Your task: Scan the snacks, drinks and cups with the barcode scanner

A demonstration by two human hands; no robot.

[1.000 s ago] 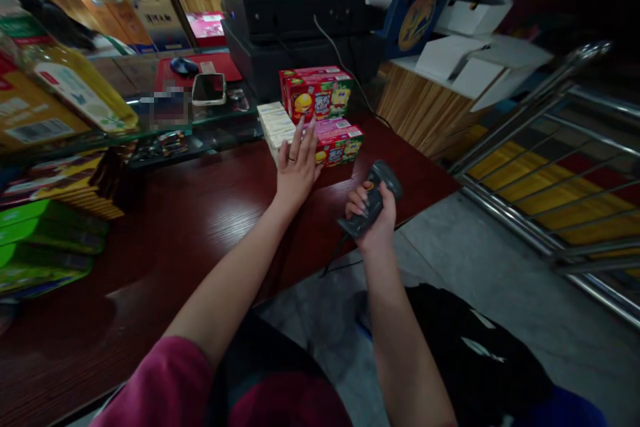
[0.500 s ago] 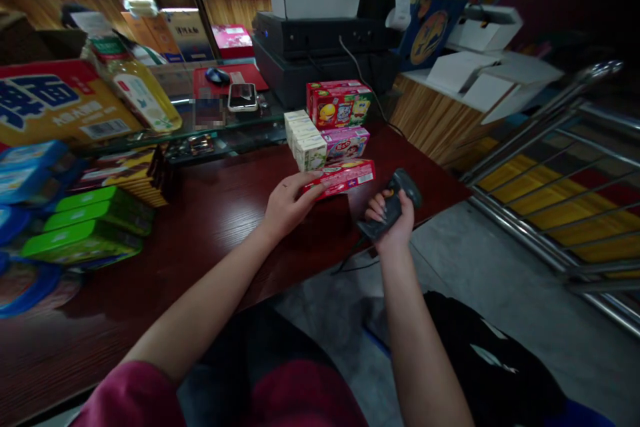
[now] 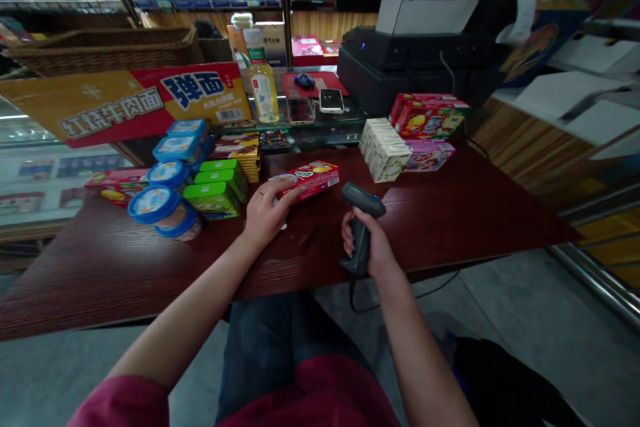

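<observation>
My left hand point(image 3: 264, 212) grips the near end of a flat red snack box point(image 3: 311, 178) and holds it just above the dark red counter point(image 3: 450, 213). My right hand point(image 3: 373, 250) is wrapped round the handle of a black barcode scanner point(image 3: 361, 217), whose head points toward the red box. The two hands are a short way apart over the middle of the counter. Farther right stand white cartons point(image 3: 384, 149) and a stack of red and pink boxes point(image 3: 428, 115).
Blue-lidded tubs point(image 3: 159, 202) and green boxes point(image 3: 215, 188) sit left of my left hand. A large red and yellow noodle carton point(image 3: 125, 101), a bottle point(image 3: 261, 83), a phone point(image 3: 331, 100) and a black register with printer point(image 3: 415, 53) stand behind.
My left hand took the red box from the stack at the right and carried it left across the counter. The scanner hand followed, and my view swung left.
</observation>
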